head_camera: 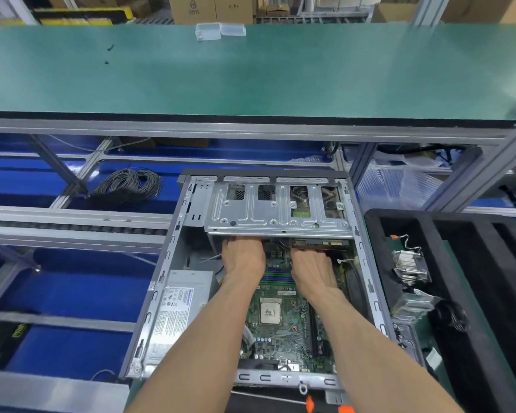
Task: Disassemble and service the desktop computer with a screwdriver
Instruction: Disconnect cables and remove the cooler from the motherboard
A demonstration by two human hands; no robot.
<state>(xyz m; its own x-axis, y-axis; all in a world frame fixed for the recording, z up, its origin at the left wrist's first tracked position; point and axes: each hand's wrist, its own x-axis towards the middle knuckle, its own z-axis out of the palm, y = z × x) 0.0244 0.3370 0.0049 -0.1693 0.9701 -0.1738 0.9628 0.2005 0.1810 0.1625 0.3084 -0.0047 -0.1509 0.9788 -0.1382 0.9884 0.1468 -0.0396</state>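
Judging from the open desktop computer [251, 278], which lies on its side on the worktop [447, 371] just in front of us, we are well into the teardown. The side panel is off and the processor [270, 310] sits bare on the motherboard [283, 332], with no cooler over it. A finned heatsink with its wires [407, 263] lies in the black foam tray [489, 293] to the right, and we take it to be that cooler.

Both our hands reach in under the drive cage [280, 205] at the far end of the case. The left hand [242, 257] and the right hand [312, 271] lie side by side, a little apart, with their fingertips hidden under the cage, so we cannot tell what either grips.

Still in place are the power supply [181, 308] on the left, the motherboard, the cage and a drive [320, 243] under it. An orange-tipped screwdriver [280, 400] lies at the near edge, untouched. We judge cables or drive removal as the current step.
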